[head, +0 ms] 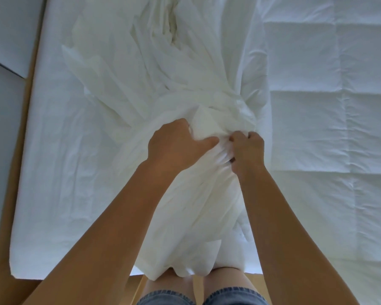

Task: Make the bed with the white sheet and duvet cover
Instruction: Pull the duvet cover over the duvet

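At the near edge of the bed (pixel 20 238), we see both hands gripping the same bunch of white cloth. The left hand (pixel 174 146) has its fingers curled into the crumpled duvet cover (pixel 163 69), with the thumb pressed against a fold. The right hand (pixel 248 150) is just beside it, almost touching, and its fingers are closed tight round a twist of the same cloth. From the hands, the duvet cover runs away up the middle of the bed in long creases and ends in a rumpled heap. Its near end hangs over the edge of the bed, against the person's bare knees. Under it, the sheet (pixel 75 150) lies flat over the left part of the bed, lightly wrinkled. A quilted duvet (pixel 328 106) with stitched squares covers the right part, and the duvet cover overlaps its edge. We can also see a wooden floor (pixel 0 249) to the left of the bed and denim shorts (pixel 233 297) at the bottom.
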`<action>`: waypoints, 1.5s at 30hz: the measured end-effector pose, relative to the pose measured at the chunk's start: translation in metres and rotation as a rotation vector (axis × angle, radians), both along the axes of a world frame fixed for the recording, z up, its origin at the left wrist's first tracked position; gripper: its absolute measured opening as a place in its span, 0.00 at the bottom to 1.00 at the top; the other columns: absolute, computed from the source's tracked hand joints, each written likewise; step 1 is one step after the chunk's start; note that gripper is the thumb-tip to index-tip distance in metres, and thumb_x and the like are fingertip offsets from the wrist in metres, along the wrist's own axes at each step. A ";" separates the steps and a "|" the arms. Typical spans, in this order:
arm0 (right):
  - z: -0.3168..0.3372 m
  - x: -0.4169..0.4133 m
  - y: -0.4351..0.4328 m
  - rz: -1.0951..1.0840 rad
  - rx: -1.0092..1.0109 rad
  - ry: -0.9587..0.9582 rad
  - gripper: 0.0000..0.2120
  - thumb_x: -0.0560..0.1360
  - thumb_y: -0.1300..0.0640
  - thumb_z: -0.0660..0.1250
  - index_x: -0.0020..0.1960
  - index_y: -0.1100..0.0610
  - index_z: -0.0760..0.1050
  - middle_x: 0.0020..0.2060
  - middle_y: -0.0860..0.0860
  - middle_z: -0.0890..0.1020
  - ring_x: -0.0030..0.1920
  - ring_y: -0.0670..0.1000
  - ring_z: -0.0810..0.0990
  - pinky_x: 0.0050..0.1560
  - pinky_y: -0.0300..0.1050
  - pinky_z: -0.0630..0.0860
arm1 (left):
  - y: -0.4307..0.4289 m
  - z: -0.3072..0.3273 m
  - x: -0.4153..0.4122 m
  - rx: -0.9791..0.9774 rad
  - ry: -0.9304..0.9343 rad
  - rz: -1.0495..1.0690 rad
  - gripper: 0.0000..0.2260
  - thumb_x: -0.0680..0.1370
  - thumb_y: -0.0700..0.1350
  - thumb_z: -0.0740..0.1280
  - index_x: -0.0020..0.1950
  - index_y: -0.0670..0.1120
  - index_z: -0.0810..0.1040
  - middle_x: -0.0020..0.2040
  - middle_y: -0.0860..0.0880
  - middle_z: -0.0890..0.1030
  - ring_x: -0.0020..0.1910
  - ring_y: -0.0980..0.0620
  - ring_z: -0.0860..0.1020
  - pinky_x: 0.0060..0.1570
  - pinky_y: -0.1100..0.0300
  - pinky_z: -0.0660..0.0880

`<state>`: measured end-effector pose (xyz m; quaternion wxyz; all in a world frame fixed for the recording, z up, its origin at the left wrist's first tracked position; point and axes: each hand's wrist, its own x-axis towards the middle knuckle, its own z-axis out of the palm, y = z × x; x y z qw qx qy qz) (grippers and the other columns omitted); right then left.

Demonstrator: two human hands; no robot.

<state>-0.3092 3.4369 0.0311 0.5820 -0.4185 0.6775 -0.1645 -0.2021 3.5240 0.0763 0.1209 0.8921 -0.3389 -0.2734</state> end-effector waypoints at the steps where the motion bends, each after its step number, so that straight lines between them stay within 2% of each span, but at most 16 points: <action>1: -0.002 -0.001 -0.002 -0.088 0.121 -0.053 0.03 0.73 0.65 0.59 0.46 0.61 0.71 0.39 0.55 0.74 0.36 0.53 0.73 0.28 0.37 0.70 | -0.002 0.001 -0.002 -0.001 0.035 0.003 0.23 0.68 0.70 0.65 0.33 0.54 0.59 0.31 0.58 0.67 0.29 0.61 0.65 0.27 0.65 0.61; 4: -0.011 -0.001 -0.005 -0.206 0.291 -0.143 0.10 0.77 0.68 0.54 0.53 0.60 0.70 0.39 0.54 0.73 0.35 0.50 0.73 0.23 0.33 0.71 | -0.013 -0.005 -0.004 0.025 0.160 0.066 0.23 0.69 0.69 0.64 0.37 0.49 0.68 0.32 0.56 0.70 0.30 0.58 0.69 0.28 0.62 0.63; 7: -0.011 0.003 -0.009 -0.265 0.322 -0.198 0.13 0.79 0.68 0.51 0.39 0.56 0.64 0.34 0.50 0.67 0.30 0.46 0.68 0.25 0.33 0.70 | -0.019 -0.012 0.002 0.113 0.202 0.064 0.22 0.71 0.61 0.68 0.57 0.47 0.75 0.38 0.54 0.73 0.40 0.50 0.74 0.37 0.60 0.66; 9: -0.011 0.004 -0.007 -0.313 0.322 -0.241 0.12 0.76 0.68 0.53 0.38 0.57 0.67 0.34 0.51 0.70 0.32 0.49 0.70 0.26 0.33 0.72 | -0.021 -0.017 0.004 0.166 0.158 0.044 0.22 0.72 0.57 0.68 0.63 0.50 0.74 0.43 0.53 0.74 0.46 0.47 0.76 0.40 0.60 0.66; 11: -0.010 0.006 -0.001 -0.244 0.231 -0.242 0.04 0.71 0.60 0.59 0.45 0.59 0.71 0.40 0.51 0.75 0.39 0.53 0.76 0.38 0.41 0.77 | -0.023 -0.023 0.003 0.198 0.039 0.022 0.12 0.73 0.53 0.66 0.54 0.51 0.75 0.37 0.55 0.71 0.41 0.48 0.74 0.35 0.62 0.64; 14: -0.023 0.003 0.008 0.263 -0.196 0.046 0.21 0.69 0.42 0.66 0.55 0.54 0.67 0.40 0.42 0.74 0.39 0.42 0.74 0.38 0.38 0.71 | -0.023 -0.022 -0.003 0.244 -0.111 -0.027 0.11 0.75 0.51 0.64 0.37 0.48 0.67 0.32 0.53 0.67 0.30 0.51 0.67 0.26 0.62 0.57; 16: -0.032 -0.001 0.009 0.477 -0.409 0.208 0.19 0.72 0.41 0.66 0.49 0.56 0.68 0.34 0.42 0.72 0.33 0.42 0.71 0.33 0.37 0.65 | -0.021 -0.024 -0.005 0.226 -0.121 -0.063 0.12 0.76 0.49 0.63 0.36 0.47 0.65 0.32 0.52 0.67 0.31 0.50 0.67 0.27 0.61 0.58; 20: -0.044 -0.006 -0.002 0.590 -0.610 0.434 0.16 0.78 0.45 0.60 0.38 0.56 0.63 0.27 0.46 0.69 0.27 0.47 0.67 0.27 0.40 0.59 | -0.021 -0.025 -0.006 0.187 -0.054 -0.054 0.08 0.76 0.47 0.63 0.40 0.46 0.67 0.33 0.52 0.67 0.34 0.50 0.69 0.29 0.61 0.60; 22: -0.044 -0.004 0.001 0.575 -0.631 0.473 0.16 0.77 0.44 0.61 0.40 0.57 0.66 0.31 0.48 0.72 0.33 0.52 0.72 0.30 0.42 0.63 | -0.025 -0.024 -0.007 0.191 -0.076 -0.030 0.10 0.75 0.45 0.64 0.36 0.46 0.65 0.33 0.52 0.68 0.30 0.53 0.66 0.27 0.62 0.57; 24: -0.043 -0.001 0.008 0.550 -0.675 0.538 0.19 0.75 0.42 0.63 0.49 0.59 0.70 0.43 0.53 0.75 0.46 0.56 0.73 0.43 0.47 0.69 | -0.031 -0.021 -0.010 0.190 -0.089 -0.001 0.12 0.75 0.47 0.64 0.34 0.46 0.65 0.32 0.52 0.69 0.29 0.53 0.66 0.28 0.63 0.58; 28: -0.040 -0.001 0.011 0.400 -0.546 0.615 0.35 0.69 0.37 0.66 0.68 0.56 0.63 0.64 0.55 0.67 0.64 0.58 0.65 0.62 0.54 0.63 | -0.047 -0.026 -0.028 0.165 -0.020 0.066 0.18 0.79 0.56 0.57 0.57 0.44 0.76 0.51 0.46 0.79 0.52 0.45 0.77 0.44 0.59 0.63; 32: -0.042 -0.033 0.034 0.057 0.097 0.186 0.45 0.63 0.36 0.73 0.70 0.56 0.59 0.63 0.53 0.70 0.62 0.55 0.72 0.60 0.52 0.72 | -0.036 -0.043 -0.034 0.218 -0.002 0.057 0.29 0.76 0.63 0.62 0.68 0.44 0.69 0.60 0.45 0.76 0.59 0.45 0.76 0.45 0.56 0.68; 35: -0.044 -0.051 0.033 0.033 0.183 -0.104 0.33 0.63 0.44 0.77 0.59 0.60 0.69 0.48 0.50 0.80 0.42 0.48 0.81 0.36 0.40 0.76 | -0.028 -0.044 -0.025 0.179 0.069 0.068 0.25 0.77 0.59 0.62 0.68 0.44 0.70 0.61 0.44 0.77 0.60 0.43 0.75 0.52 0.56 0.69; 37: -0.044 -0.050 0.016 -0.006 0.268 -0.270 0.29 0.63 0.49 0.78 0.58 0.62 0.75 0.41 0.51 0.84 0.36 0.49 0.84 0.31 0.39 0.77 | -0.027 -0.037 -0.025 0.065 0.207 0.147 0.24 0.76 0.56 0.64 0.66 0.42 0.72 0.59 0.42 0.78 0.60 0.42 0.75 0.56 0.55 0.70; 42: -0.047 -0.052 0.016 -0.130 0.589 -0.665 0.27 0.67 0.50 0.74 0.62 0.59 0.75 0.54 0.57 0.82 0.54 0.58 0.82 0.55 0.55 0.78 | -0.017 -0.017 -0.042 -0.130 0.415 0.358 0.17 0.76 0.54 0.67 0.53 0.40 0.79 0.49 0.44 0.81 0.51 0.45 0.78 0.54 0.53 0.75; 45: -0.038 -0.052 0.021 -0.057 0.636 -0.843 0.28 0.65 0.52 0.74 0.63 0.61 0.75 0.55 0.60 0.81 0.55 0.60 0.81 0.51 0.55 0.79 | -0.002 -0.004 -0.038 -0.242 0.488 0.505 0.10 0.74 0.53 0.69 0.38 0.49 0.76 0.38 0.53 0.79 0.38 0.56 0.77 0.38 0.64 0.73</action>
